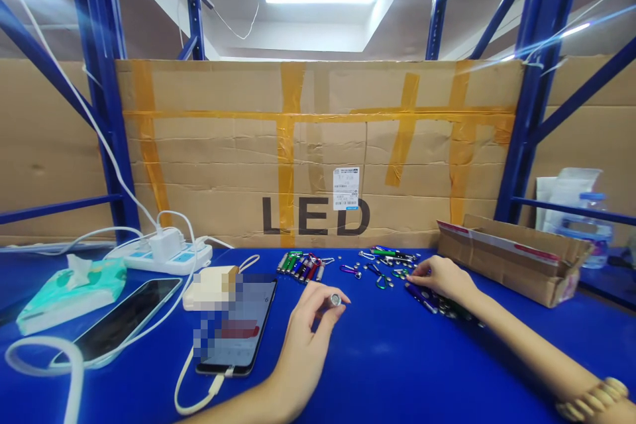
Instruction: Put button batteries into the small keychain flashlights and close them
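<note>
My left hand (311,324) is raised over the blue table, thumb and fingers closed around a small flashlight (335,300). Its round silver end faces me; the rest is hidden by the fingers. At the right, my right hand (442,278) reaches down to the loose parts with thumb and fingertips pinched together; what they grip is too small to make out. Under and beside it lie purple tubes (421,298) and small metal pieces. Coloured carabiners (381,278) are scattered left of its fingertips. Behind my left hand, several coloured flashlights (303,266) lie in a row.
An open cardboard box (511,262) stands at the right. Left are a phone (243,338) with a cable, a second phone (124,321), a tissue pack (74,291) and a power strip (139,255). A large cardboard sheet (223,165) walls off the back, between blue shelf posts.
</note>
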A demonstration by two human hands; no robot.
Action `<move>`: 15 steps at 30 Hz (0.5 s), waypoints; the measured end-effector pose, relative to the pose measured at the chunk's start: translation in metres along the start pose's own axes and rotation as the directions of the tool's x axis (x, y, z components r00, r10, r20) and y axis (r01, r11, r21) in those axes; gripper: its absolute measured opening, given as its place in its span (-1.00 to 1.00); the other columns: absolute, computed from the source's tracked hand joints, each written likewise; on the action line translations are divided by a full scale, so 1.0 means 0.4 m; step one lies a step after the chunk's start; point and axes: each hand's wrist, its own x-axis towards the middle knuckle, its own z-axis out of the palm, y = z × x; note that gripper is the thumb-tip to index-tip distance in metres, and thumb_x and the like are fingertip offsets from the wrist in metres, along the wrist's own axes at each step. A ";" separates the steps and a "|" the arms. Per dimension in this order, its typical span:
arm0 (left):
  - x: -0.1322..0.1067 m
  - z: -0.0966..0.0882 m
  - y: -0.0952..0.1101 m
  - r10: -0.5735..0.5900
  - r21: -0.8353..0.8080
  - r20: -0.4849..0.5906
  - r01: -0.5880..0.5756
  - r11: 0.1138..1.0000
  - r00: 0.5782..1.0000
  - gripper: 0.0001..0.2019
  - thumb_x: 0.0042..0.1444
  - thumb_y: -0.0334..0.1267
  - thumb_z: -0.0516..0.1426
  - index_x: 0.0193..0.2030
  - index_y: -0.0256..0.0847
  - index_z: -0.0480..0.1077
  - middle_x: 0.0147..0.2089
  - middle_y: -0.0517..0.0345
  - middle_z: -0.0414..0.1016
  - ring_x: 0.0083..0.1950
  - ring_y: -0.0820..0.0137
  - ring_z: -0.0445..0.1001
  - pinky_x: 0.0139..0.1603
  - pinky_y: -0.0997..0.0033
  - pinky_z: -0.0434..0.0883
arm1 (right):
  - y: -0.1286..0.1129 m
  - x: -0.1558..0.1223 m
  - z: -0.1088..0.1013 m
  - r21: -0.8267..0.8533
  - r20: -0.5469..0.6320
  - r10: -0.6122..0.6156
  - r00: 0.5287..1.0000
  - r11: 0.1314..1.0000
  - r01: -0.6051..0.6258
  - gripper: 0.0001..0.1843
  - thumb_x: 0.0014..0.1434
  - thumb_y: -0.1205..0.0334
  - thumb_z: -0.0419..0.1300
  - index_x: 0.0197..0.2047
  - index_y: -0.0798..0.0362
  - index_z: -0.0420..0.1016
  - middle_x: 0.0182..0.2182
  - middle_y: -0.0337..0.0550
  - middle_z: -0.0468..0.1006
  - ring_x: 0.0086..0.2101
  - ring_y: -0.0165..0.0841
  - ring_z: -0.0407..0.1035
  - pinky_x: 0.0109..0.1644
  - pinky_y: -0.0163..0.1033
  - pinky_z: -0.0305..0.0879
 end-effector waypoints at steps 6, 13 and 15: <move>0.003 0.001 -0.008 0.041 0.014 -0.020 -0.041 0.999 0.999 -0.84 0.16 -0.21 0.06 -0.32 -0.16 0.43 -0.26 0.16 0.35 -0.31 0.37 0.30 -0.30 0.45 0.25 | 0.008 0.006 0.007 0.108 0.031 -0.057 0.998 0.993 0.053 -0.85 -0.02 0.15 0.25 -0.54 -0.03 0.59 -0.49 -0.20 0.61 -0.40 -0.30 0.49 -0.40 -0.34 0.23; 0.009 0.005 -0.019 -0.016 0.007 0.026 0.016 1.000 1.000 -0.82 0.13 -0.15 0.08 -0.34 -0.17 0.43 -0.33 0.18 0.31 -0.35 0.39 0.27 -0.36 0.46 0.22 | -0.067 -0.027 -0.047 0.238 -0.103 -0.166 0.981 0.953 0.186 -0.83 0.00 0.14 0.23 -0.44 0.07 0.57 -0.45 -0.13 0.61 -0.39 -0.28 0.48 -0.33 -0.29 0.32; 0.009 0.005 -0.022 -0.030 0.008 0.038 0.029 1.000 0.999 -0.82 0.12 -0.15 0.08 -0.34 -0.17 0.44 -0.34 0.19 0.30 -0.36 0.39 0.27 -0.37 0.48 0.22 | -0.114 -0.051 -0.056 0.308 -0.128 -0.226 0.966 0.916 0.255 -0.75 0.06 0.07 0.19 -0.37 0.07 0.57 -0.43 -0.15 0.61 -0.39 -0.32 0.48 -0.30 -0.31 0.36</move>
